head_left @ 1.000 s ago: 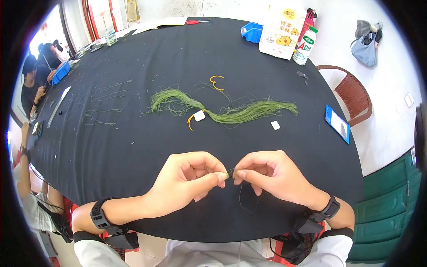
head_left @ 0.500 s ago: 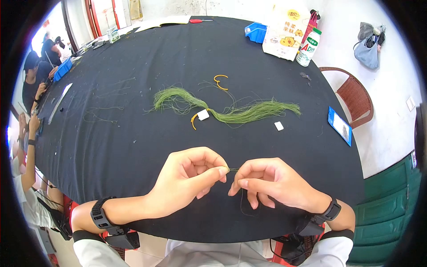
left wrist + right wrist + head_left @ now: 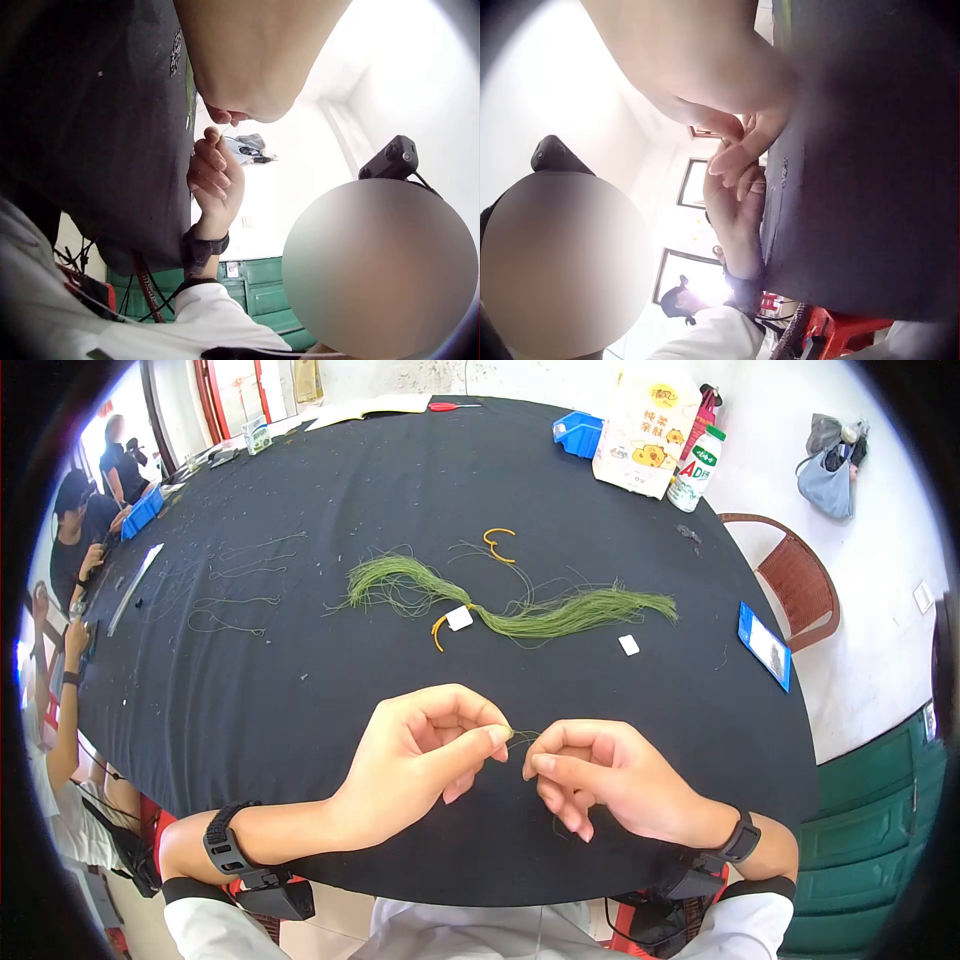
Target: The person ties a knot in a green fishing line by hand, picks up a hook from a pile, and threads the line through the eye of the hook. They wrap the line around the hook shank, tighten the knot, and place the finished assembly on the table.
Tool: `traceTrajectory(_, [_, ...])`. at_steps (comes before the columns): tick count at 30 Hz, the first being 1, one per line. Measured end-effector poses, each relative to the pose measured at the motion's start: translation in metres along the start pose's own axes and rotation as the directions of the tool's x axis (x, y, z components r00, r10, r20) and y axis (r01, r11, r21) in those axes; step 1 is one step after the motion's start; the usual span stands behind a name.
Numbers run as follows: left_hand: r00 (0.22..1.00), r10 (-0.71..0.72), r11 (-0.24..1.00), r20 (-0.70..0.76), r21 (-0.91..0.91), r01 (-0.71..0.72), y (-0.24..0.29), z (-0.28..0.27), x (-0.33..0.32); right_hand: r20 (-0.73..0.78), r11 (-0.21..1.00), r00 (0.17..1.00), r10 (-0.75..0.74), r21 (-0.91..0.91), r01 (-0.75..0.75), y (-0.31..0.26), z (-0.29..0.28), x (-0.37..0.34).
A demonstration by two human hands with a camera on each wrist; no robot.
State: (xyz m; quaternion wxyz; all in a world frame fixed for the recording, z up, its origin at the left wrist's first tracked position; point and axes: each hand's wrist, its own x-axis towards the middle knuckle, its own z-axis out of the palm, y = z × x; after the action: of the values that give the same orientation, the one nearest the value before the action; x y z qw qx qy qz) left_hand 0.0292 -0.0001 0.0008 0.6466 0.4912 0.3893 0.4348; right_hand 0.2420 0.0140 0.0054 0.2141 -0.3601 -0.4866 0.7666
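Observation:
Thin green thread (image 3: 524, 735) spans the small space between the two hands near the table's front edge. My left hand (image 3: 415, 765) pinches it between thumb and index fingertip. My right hand (image 3: 620, 775) is just to the right, thumb and index finger pinching the thread's other part, the lower fingers bent beneath. A faint loose end hangs under the right fingers. Beyond both hands lies a long bundle of green threads (image 3: 570, 612), bound at its middle near a white tag (image 3: 458, 618). The wrist views show the hands close together; the thread is barely visible there.
Yellow rings (image 3: 497, 546), a second white tag (image 3: 628, 645) and a blue packet (image 3: 764, 646) lie on the black table (image 3: 250, 710). A tissue pack (image 3: 645, 435), bottle (image 3: 697, 470) and blue bin (image 3: 577, 434) stand at the back. Loose threads lie left; people sit beyond.
My right hand has moved slightly away from the left, and its lower fingers have shifted. The left hand has risen a little, still pinching the thread.

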Motion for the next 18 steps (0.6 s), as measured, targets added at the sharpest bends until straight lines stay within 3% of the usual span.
traceTrajectory(2, [1.0,0.024,1.0,-0.011,0.009,-0.024,-0.001,0.0,0.0,-0.036,0.981,0.997,-0.067,-0.183,0.059,-0.003,0.006,-0.003])
traceTrajectory(4, [0.999,0.045,0.999,-0.016,0.031,-0.045,-0.002,0.001,-0.001,-0.075,0.91,0.97,-0.233,-0.369,0.19,0.003,0.011,-0.003])
traceTrajectory(9, [0.984,0.178,0.98,0.0,0.09,-0.178,-0.005,0.005,-0.004,-0.022,0.614,0.846,-0.532,-0.699,0.367,0.009,0.017,-0.005])
traceTrajectory(12, [0.976,0.213,0.961,0.038,0.169,-0.217,-0.004,0.004,-0.005,-0.04,0.593,0.816,-0.577,-0.708,0.384,0.011,0.018,-0.005])
traceTrajectory(15, [0.972,0.231,0.949,0.05,0.21,-0.236,-0.003,0.005,-0.005,-0.237,0.759,0.864,-0.445,-0.612,0.223,0.003,0.023,-0.011])
traceTrajectory(18, [0.981,0.192,0.963,0.036,0.184,-0.196,-0.003,0.004,-0.007,-0.144,0.617,0.819,-0.555,-0.732,0.289,0.006,0.019,-0.009])
